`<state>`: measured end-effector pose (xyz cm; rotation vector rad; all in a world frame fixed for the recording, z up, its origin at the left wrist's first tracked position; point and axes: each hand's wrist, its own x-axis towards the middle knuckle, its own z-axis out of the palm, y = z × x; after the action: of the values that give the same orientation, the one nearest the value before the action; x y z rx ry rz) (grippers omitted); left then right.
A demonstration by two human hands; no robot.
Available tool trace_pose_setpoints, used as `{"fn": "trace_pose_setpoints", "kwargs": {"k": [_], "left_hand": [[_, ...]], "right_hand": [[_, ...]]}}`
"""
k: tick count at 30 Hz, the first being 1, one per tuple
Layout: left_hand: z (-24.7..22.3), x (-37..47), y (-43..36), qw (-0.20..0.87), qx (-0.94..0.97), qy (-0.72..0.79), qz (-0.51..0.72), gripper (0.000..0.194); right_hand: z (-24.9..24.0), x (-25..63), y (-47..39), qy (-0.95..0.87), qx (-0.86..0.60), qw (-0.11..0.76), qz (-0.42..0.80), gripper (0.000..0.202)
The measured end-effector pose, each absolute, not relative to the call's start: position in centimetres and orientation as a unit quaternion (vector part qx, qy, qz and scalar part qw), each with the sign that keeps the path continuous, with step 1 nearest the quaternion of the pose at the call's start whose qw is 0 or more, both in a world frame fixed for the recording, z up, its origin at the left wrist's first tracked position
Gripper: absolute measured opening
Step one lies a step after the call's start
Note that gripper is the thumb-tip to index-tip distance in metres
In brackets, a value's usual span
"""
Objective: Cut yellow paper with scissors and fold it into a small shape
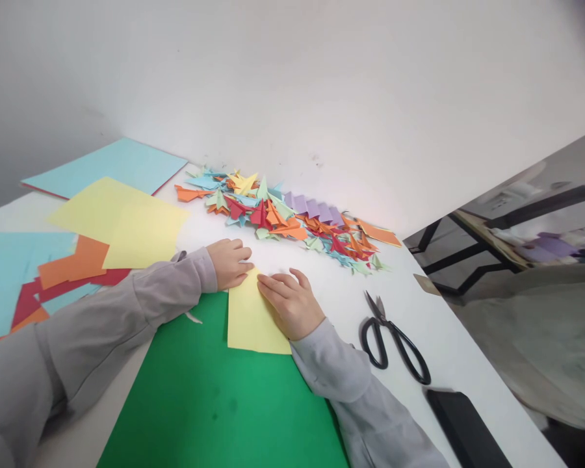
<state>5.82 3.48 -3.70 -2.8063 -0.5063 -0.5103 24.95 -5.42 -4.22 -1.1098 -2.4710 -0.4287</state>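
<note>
A yellow sheet of paper lies on the green mat in front of me, its far end reaching past the mat's edge. My left hand has its fingers curled together at the sheet's far left corner. Over the right side of the same sheet rests my right hand, fingers stretched out and slightly apart, their tips at the far end near the left hand. Part of the sheet's right edge is hidden under the right hand and sleeve.
Folded paper planes in several colours lie piled along the wall. Scissors and a black flat object are at the right. Larger yellow paper, light blue sheets and orange pieces spread over the left.
</note>
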Motion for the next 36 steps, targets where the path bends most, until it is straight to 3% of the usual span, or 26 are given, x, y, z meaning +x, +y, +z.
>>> {"fn": "trace_pose_setpoints", "kwargs": {"k": [36], "left_hand": [[-3.20,5.88,2.51,0.115,-0.952,-0.243,-0.143,0.030]], "right_hand": [[-4.06,24.83,-5.54,-0.885,-0.403,0.187,-0.139,0.028]]}}
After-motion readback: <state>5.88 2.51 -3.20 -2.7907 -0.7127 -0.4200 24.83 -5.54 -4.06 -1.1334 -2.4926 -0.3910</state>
